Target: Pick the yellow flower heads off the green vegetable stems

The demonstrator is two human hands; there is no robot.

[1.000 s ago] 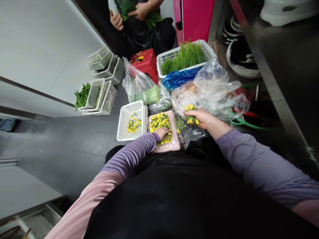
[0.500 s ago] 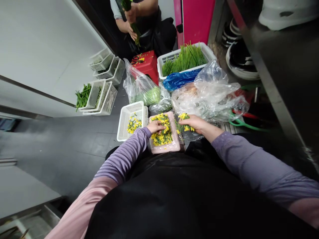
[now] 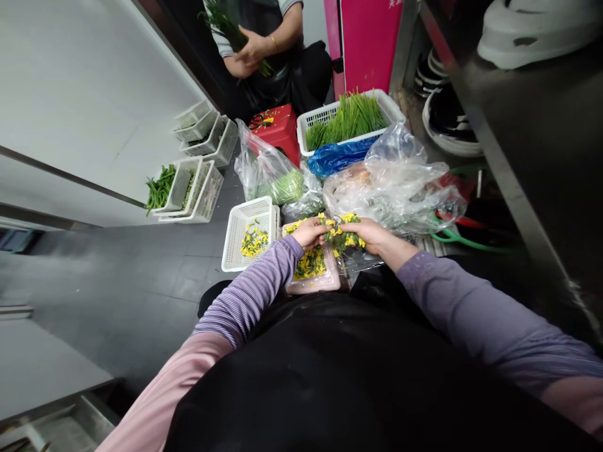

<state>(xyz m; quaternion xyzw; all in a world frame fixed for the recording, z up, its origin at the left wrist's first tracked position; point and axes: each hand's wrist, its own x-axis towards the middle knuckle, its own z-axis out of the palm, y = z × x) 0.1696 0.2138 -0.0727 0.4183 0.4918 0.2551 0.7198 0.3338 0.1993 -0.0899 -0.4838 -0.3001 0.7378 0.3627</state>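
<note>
My right hand (image 3: 372, 235) is closed around a bunch of yellow flowers (image 3: 352, 239) with green stems. Close against that bunch, my left hand (image 3: 311, 233) is pinched, with yellow blossoms at its fingertips. Beneath the left hand lies a pink tray (image 3: 330, 284) holding more yellow flowers, partly hidden by the hand and sleeve. To the left stands a white basket (image 3: 227, 254) with a small heap of the same flowers (image 3: 255, 240). Under my right hand is a clear plastic sheet or bag (image 3: 365, 261).
Clear plastic bags (image 3: 396, 182) and a blue bag (image 3: 339, 157) lie ahead. Beyond them, a white basket (image 3: 399, 115) holds long green stalks. A red stool (image 3: 282, 129) bears scissors. Another person (image 3: 254, 50) holds greens. Stacked baskets (image 3: 214, 191) stand left; a metal shelf (image 3: 513, 163) borders the right.
My left hand has moved right and up from the flowers in the pink tray to the bunch in my right hand. The other person's greens have tilted left.
</note>
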